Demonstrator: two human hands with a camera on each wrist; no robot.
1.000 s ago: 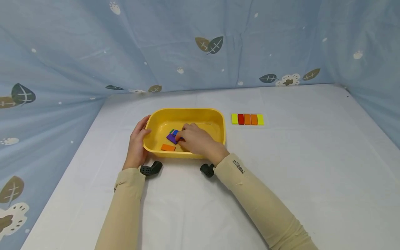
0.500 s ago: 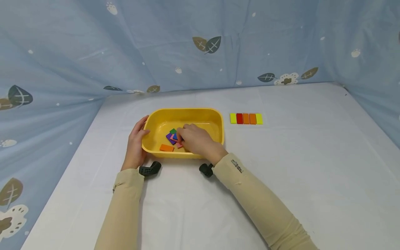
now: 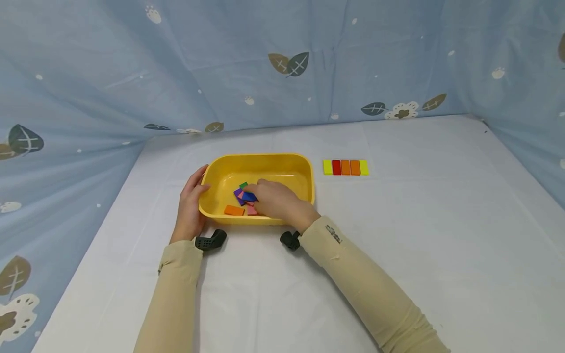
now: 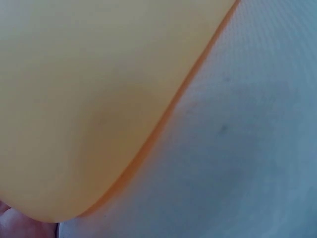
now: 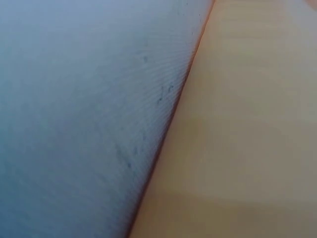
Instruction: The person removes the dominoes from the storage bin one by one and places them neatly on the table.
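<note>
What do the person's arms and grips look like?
The left sleeve and right sleeve are long and tan. Dark marks, too small to read, sit on the right one. A dotted black gadget sticks out by the left sleeve, a rounded black gadget by the right. The left grip and right grip are bare.

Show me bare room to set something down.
White cloth is bare right of the five-tile row, and between the sleeves, in front of the yellow tray. Crowded: the tray's near middle, with loose tiles beside the right hand. The left hand holds its left end.
</note>
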